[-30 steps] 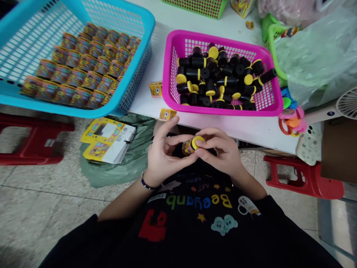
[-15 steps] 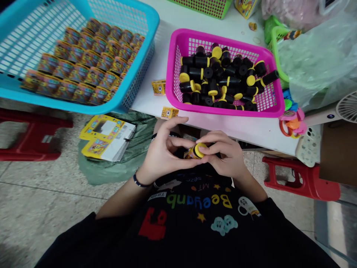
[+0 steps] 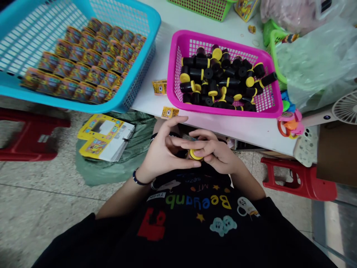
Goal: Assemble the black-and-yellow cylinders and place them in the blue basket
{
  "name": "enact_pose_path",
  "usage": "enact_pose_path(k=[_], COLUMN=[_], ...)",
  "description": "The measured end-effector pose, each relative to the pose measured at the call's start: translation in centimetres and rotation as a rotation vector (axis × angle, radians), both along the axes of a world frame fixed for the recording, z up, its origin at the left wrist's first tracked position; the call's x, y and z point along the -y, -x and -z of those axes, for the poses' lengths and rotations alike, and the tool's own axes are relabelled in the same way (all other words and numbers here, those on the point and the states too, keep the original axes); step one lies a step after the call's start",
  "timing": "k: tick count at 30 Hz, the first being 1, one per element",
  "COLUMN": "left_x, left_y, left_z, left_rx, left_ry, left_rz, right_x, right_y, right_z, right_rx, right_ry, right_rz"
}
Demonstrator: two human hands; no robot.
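Seems done: printed containers (image 3: 80, 72), in rows inside blue basket (image 3: 95, 108) | In work: capped container (image 3: 194, 155) between both hands; left hand (image 3: 158, 152) pinches it, forefinger raised, right hand's (image 3: 220, 156) fingers on its yellow cap | I judge remaining: plain black containers (image 3: 202, 62), heaped in pink basket (image 3: 223, 111)

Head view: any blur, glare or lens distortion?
Head view: wide-angle stretch skews the blue basket near the edge; print on its small containers is soft; the plastic bag shows pale sheen; deep shadow sits below the white table; the left hand and right hand largely cover the yellow-capped container.
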State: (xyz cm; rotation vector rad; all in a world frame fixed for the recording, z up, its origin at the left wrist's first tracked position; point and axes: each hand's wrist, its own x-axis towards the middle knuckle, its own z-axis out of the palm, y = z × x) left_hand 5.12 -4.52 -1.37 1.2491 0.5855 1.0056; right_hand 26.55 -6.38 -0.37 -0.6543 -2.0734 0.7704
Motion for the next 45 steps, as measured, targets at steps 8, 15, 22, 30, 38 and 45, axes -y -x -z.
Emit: enact_pose_path(k=[8,15,22,30,38,45], left_x=[0.0,0.0,-0.1,-0.8,0.0,1.5], left_y=[-1.7,-2.6,-3.1,-2.2,-2.5,-3.6], left_z=[1.1,0.9,1.8,0.7,-0.2,-0.4], left_rx=[0.076,-0.071,-0.091,0.156,-0.041,0.01], left_ry=[0.006,-0.095,-0.083,-0.103,-0.105,-0.135], left_rz=[-0.163,-0.073,0.071,0.393,0.156,-0.038], right_x=[1.3,1.3,1.1,0.5,1.3,2.4], right_y=[0.5,1.3,1.8,1.6,0.3,-1.3], right_z=[-0.9,-0.4,-0.5,0.2,0.8,3.7], right_rx=[0.447,0.48,0.424,0.151,0.243,0.323], right_ry=[-0.517,-0.714,-0.736,-0.578,-0.697,-0.318], right_rz=[0.522,0.611,0.636,0.474,0.512,0.452])
